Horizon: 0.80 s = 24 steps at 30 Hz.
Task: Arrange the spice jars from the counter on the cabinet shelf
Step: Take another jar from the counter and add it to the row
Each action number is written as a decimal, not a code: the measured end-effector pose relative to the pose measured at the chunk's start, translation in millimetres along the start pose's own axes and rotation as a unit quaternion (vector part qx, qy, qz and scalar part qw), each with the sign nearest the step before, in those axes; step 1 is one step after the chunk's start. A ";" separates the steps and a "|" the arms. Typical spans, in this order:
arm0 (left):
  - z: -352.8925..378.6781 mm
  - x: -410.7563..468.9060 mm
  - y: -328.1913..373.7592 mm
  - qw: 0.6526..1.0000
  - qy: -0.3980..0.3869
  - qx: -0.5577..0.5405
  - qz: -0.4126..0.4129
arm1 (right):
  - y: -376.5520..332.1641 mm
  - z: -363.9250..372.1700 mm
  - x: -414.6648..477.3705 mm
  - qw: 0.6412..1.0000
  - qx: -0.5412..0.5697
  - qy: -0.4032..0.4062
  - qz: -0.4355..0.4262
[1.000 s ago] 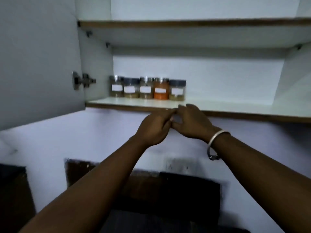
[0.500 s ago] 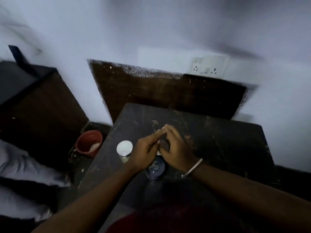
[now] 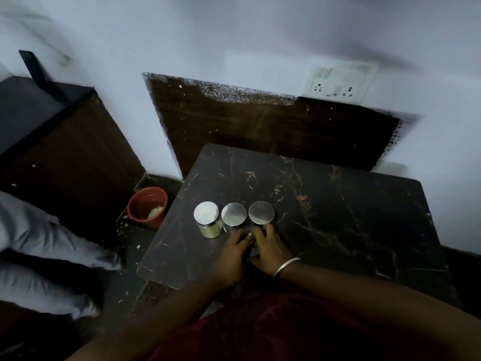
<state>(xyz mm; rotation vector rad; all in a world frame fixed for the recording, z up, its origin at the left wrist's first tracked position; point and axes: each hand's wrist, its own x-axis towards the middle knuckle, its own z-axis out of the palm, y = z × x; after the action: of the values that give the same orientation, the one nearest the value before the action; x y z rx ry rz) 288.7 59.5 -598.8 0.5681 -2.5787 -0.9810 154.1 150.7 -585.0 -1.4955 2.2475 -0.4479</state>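
Between the fingers of the left hand (image 3: pixel 231 252) and right hand (image 3: pixel 270 250), low on the dark counter (image 3: pixel 338 204), sits a fourth spice jar (image 3: pixel 252 250), cupped from both sides. Just beyond stand three steel-lidded jars (image 3: pixel 234 214). Likely light, rigid, smooth-walled and breakable; best held around the body, under the lid.

Dim room, white wall (image 3: pixel 234 35), wall socket (image 3: pixel 338 82), dark marble counter (image 3: pixel 351 217), red bucket (image 3: pixel 145 207) on floor
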 end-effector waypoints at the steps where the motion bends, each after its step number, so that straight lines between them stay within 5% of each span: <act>1: -1.0 -0.5 -1.0 1.000 0.000 -0.002 -0.001 | -0.1 -1.3 0.4 1.000 0.013 0.001 -0.003; 8: -59.0 25.9 22.8 0.983 0.104 -0.152 -0.002 | -10.6 -75.7 0.4 0.975 0.207 0.067 0.051; 13: -130.4 77.3 99.4 0.930 0.034 -0.365 -0.036 | -30.6 -192.3 -1.2 0.900 0.417 0.127 0.022; 20: -169.8 113.5 203.2 0.789 -0.037 -0.613 0.006 | -56.1 -282.6 -27.7 0.763 0.603 0.212 -0.098; 24: -169.8 119.4 241.8 0.773 0.030 -0.633 0.021 | -64.1 -286.8 -46.9 0.723 0.627 0.269 -0.105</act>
<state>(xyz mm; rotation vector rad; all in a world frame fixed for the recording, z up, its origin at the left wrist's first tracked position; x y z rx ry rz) 197.8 74.4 -293.7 0.1136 -1.2845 -2.2153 79.4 182.3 -298.8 -0.8239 1.3065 -2.1408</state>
